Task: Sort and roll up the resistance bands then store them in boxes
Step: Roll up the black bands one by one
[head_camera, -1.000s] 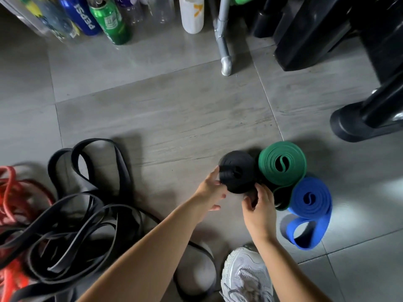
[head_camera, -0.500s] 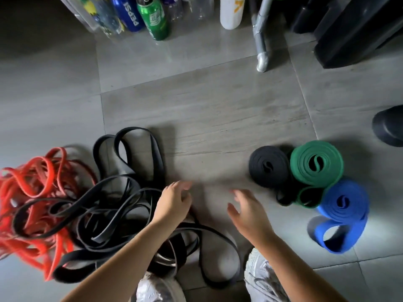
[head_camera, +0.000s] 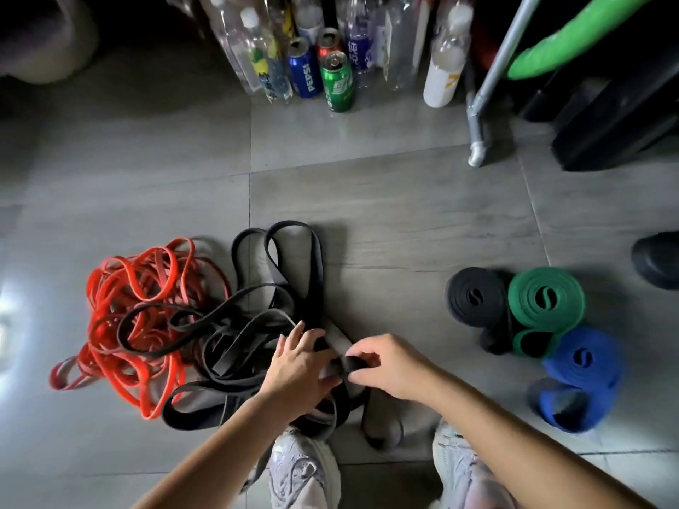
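Black bands sprawl in big tangle on floor, by shoes. Red bands heaped left, touching them. Three done rolls right, close together: blue roll, green roll, black roll. Left hand grips tangle; right hand pinches band end. Step: looks like starting next roll. Next: pull this band free from tangle, lay flat, roll tight. No box in sight.

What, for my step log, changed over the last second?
The left hand and right hand let go of the black roll, now beside the green roll, and moved left to grip a loose black band. The green roll, blue roll and red bands stayed.
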Demonstrator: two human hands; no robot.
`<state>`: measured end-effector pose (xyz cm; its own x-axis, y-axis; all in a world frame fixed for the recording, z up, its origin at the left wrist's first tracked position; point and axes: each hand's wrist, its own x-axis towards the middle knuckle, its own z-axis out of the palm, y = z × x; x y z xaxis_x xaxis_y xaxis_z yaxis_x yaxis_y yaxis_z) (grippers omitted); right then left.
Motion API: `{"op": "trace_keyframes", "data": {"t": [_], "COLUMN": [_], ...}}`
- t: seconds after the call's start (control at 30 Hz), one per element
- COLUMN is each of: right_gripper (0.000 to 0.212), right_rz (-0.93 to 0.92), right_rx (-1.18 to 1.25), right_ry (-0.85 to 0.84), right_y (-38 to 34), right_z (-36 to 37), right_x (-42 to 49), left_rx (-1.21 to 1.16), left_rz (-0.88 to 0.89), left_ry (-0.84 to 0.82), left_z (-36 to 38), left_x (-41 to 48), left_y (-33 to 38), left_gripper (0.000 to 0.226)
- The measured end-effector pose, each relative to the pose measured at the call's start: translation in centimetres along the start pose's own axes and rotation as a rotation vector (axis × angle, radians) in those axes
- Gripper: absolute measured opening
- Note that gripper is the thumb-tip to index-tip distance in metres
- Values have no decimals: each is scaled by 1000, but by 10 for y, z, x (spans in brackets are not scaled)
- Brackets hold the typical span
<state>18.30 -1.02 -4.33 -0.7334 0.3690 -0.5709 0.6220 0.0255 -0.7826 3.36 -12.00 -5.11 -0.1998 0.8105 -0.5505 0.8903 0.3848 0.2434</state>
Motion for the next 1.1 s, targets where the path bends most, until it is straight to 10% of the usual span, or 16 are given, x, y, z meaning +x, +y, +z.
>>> {"op": "trace_keyframes", "data": {"t": [0.2, 0.4, 0.6, 0.87, 1.1], "right_gripper": [17, 15, 7, 28, 14], "right_rz": [-148, -138, -271, -604, -268], "right_rx": [-272, -680, -614, 218, -175], "right_ry": [30, 78, 251, 331, 546], "right_y": [-91, -167, -245, -306, -256], "right_z": [-40, -63, -61, 8, 31], "right_x": [-34, -85, -129, -183, -191], "left_rx": [-225, -770, -1185, -1438, -1557], "left_rz": [75, -41, 141, 441, 538], "left_ry": [350, 509, 688, 795, 875], "left_z": [-85, -175, -257, -329, -347], "left_x": [-47, -129, -201, -281, -339], "left_y": [-12, -7, 34, 97, 98], "left_gripper": [60, 14, 9, 3, 9]}}
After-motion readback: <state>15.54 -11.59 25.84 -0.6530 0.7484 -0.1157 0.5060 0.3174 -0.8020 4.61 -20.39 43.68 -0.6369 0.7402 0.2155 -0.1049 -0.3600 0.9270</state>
